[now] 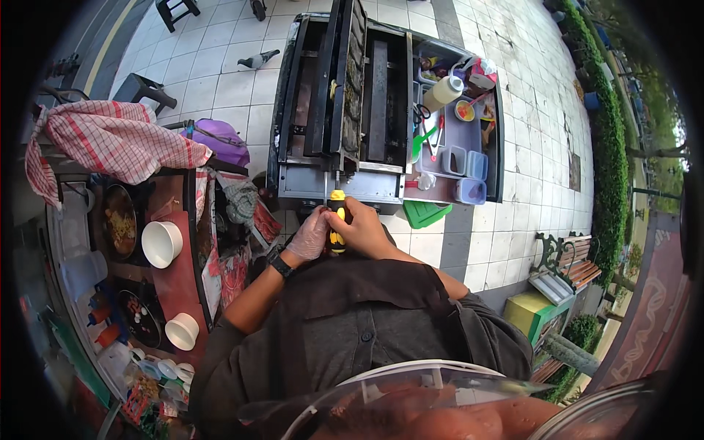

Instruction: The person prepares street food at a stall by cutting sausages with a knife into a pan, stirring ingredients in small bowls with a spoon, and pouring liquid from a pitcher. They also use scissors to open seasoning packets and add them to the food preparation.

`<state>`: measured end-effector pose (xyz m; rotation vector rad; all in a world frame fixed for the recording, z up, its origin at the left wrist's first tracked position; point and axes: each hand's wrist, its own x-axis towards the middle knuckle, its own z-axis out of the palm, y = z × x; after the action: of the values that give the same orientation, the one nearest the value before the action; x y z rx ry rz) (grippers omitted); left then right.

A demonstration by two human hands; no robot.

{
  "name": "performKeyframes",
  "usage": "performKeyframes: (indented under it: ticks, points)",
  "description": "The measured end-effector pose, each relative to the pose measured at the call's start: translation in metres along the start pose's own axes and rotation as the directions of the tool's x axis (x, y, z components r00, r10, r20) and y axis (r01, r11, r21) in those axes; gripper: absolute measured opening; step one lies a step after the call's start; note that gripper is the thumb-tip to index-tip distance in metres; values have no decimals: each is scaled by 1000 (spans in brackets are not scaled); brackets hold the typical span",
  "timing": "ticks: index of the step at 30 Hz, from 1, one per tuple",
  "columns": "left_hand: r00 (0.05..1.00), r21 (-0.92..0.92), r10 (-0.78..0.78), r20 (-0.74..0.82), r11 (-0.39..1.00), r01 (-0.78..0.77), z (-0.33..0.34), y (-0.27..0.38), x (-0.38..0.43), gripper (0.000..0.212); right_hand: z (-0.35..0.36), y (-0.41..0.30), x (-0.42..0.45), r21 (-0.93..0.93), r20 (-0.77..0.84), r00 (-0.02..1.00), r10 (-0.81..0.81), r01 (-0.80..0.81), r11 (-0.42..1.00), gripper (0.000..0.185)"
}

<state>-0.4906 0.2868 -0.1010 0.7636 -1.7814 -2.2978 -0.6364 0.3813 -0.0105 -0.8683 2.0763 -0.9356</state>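
Note:
A black and yellow screwdriver-like handle (337,220) stands out from the near end of a black metal cooking machine (379,99). My right hand (360,228) is wrapped around this handle. My left hand (311,234), in a clear plastic glove, has its fingers closed beside the handle, at a thin metal rod (325,184); what exactly they grip is hidden. The machine's hinged plates (344,82) stand upright over its middle. A steel panel (308,181) fronts it.
On the right, a tray (448,190) holds a squeeze bottle (443,92), scissors, tongs, a green spatula and plastic tubs. To the left, a stall counter (176,275) carries pans and white bowls (162,245). A checked cloth (121,140) hangs there. A pigeon (258,59) stands on the tiles.

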Motion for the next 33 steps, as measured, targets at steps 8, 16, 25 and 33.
performKeyframes:
  ticks: [8,16,25,33]
  points:
    - [997,-60,44,-57,997,-47,-36,-25,-4,39,29,1,15,82,109,991,73,-83,993,31]
    - [995,-15,55,81,998,-54,-14,13,-7,44,-5,19,2,183,69,982,174,-184,966,23]
    - [979,-384,-200,45,901,202,15,52,-8,58,-32,12,26,-80,349,925,-153,192,978,46]
    - [965,-509,-261,18,828,233,-44,0,-3,33,-209,213,202,-277,-500,860,-99,-51,960,22]
